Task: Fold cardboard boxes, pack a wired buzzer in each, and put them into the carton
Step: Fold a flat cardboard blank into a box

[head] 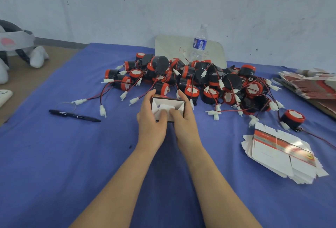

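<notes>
One cardboard box [177, 105], white inside, is gripped by the left hand [151, 127] and right hand [187, 127] above the bench [54, 155]. Dozens of red-black buzzers [200, 78] are heaped behind it, with two flat-box stacks [283, 156] set rightward.

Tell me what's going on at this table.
A person grips a small cardboard box with the left hand and right hand, both thumbs pressing a white flap inside its open end. A pile of red-and-black wired buzzers lies behind it, and a stack of flat box blanks lies to the right on the blue cloth.
</notes>
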Available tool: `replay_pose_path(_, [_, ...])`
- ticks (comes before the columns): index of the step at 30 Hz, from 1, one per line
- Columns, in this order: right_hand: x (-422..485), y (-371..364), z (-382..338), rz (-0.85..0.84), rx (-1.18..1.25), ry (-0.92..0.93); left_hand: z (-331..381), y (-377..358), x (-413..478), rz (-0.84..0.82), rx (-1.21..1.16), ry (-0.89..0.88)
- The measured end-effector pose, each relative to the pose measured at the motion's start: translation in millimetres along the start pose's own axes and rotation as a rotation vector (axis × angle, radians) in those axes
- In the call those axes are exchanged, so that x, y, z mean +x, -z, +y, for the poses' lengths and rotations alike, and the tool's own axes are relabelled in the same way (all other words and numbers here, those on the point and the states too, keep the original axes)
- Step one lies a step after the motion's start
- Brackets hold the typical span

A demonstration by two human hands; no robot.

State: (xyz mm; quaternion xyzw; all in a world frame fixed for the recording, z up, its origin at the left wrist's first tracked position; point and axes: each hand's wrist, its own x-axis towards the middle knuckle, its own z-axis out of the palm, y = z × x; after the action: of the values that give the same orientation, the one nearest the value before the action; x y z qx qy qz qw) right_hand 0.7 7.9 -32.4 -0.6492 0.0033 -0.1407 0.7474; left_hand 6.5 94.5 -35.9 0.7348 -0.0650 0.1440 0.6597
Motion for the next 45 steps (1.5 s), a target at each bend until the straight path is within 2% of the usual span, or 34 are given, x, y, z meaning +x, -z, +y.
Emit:
replay_pose_path(8, [0.8, -0.1, 2.4, -0.013, -0.053, 0.034, -0.3, -2.6, -0.6, 0.037, -0.019, 0.042])
replay_pose_path(11, [2.2, 5.9, -1.2, -0.089, -0.061, -0.014, -0.2, 0.1, 1.2, 0.05, -0.016, 0.069])
replay_pose_path(16, [2.5, 20.6, -8.2, -0.223, -0.193, -0.026, 4.1, 7.8, 7.8, 0.065, -0.152, 0.117])
replay_pose_path(20, [3.5, 19.5, -6.6, -0.169, -0.252, 0.011, 7.0, 10.5, 8.5, 0.05, -0.221, 0.127])
replay_pose_path(27, [2.5, 14.1, -3.6, -0.061, -0.218, 0.058, 7.2, 4.4, 1.5, -0.018, -0.151, 0.018])
replay_pose_path(34, [2.2, 18.6, -10.4, -0.15, -0.016, -0.058, 0.2, 8.9, 4.0, -0.07, -0.099, -0.038])
replay_pose_path(37, [2.2, 19.1, -13.0, -0.145, -0.077, -0.021, 0.3, 10.3, 1.1, -0.077, 0.075, -0.188])
replay_pose_path(39, [3.1, 19.6, -14.5, -0.12, -0.11, 0.033, 1.0, 9.5, -1.5, -0.063, 0.192, -0.269])
replay_pose_path(42, [2.5, 19.5, -18.4, -0.093, -0.125, 0.121, -0.7, 8.9, 2.6, 0.02, 0.233, -0.294])
replay_pose_path(45, [3.6, 20.1, -21.5, 0.035, 0.124, 0.121, -0.7, 13.4, 7.0, 0.105, 0.115, -0.208])
